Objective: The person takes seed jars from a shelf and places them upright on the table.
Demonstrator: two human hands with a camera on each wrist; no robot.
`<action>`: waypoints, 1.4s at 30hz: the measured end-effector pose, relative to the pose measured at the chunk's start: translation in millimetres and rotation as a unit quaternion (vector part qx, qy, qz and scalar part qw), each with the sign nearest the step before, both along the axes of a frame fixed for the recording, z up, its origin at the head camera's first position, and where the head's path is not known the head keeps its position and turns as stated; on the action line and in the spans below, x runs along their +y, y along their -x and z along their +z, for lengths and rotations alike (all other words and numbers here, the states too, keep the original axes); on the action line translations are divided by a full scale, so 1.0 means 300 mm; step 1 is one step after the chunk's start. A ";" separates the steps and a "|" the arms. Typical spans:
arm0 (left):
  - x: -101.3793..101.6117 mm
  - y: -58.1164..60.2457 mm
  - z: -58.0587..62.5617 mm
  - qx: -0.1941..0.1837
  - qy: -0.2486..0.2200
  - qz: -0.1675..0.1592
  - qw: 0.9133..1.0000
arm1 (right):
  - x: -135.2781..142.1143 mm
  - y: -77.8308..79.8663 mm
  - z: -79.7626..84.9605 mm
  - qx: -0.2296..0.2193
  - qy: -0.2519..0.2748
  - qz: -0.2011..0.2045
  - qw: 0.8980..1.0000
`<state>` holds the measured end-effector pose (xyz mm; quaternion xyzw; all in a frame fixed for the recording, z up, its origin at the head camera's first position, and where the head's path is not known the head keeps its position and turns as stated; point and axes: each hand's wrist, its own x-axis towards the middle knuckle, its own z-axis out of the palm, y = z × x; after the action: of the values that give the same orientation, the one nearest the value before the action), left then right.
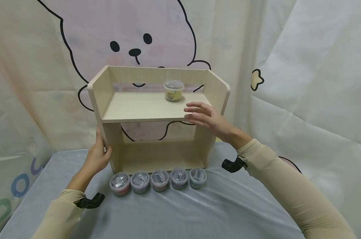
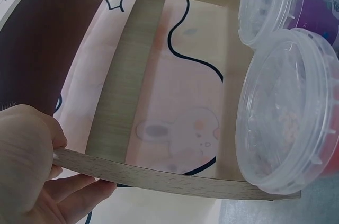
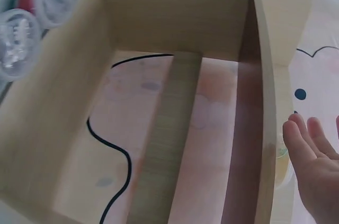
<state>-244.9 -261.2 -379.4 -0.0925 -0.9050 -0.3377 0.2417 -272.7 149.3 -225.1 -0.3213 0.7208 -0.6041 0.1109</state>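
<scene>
A pale wooden two-tier shelf [image 1: 132, 106] stands upright on the table. My left hand [image 1: 98, 156] grips the front edge of its left side panel, thumb on the inner side and fingers round the outer side, as the left wrist view shows. On the upper tier, right of the middle, sits a small clear-lidded tub [image 1: 173, 94] with yellow contents. My right hand [image 1: 208, 119] is by the right end of the upper board, just in front of the tub, fingers extended and holding nothing. In the right wrist view the hand [image 3: 318, 166] partly hides the tub.
Several lidded tubs stand in a row along the shelf's front foot, from a reddish one [image 1: 119, 184] at left to a greenish one [image 1: 197, 178] at right. A grey-blue cloth [image 1: 228, 212] covers the table. Printed curtains [image 1: 303, 83] hang behind and beside it.
</scene>
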 end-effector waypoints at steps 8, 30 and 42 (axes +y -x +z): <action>-0.003 0.004 -0.003 -0.002 -0.004 -0.010 1.000 | -0.057 0.052 0.042 -0.028 0.051 -0.013 0.998; 0.005 0.001 -0.005 -0.009 -0.012 -0.019 1.000 | -0.133 0.227 0.067 -0.074 0.090 -0.150 0.982; -0.003 0.011 -0.007 -0.005 -0.015 -0.021 1.000 | -0.168 0.308 0.066 -0.085 0.061 -0.185 0.977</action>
<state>-248.1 -262.2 -381.5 -0.1061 -0.8986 -0.3570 0.2319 -365.0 99.0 -205.2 -0.1362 0.7177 -0.6818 0.0381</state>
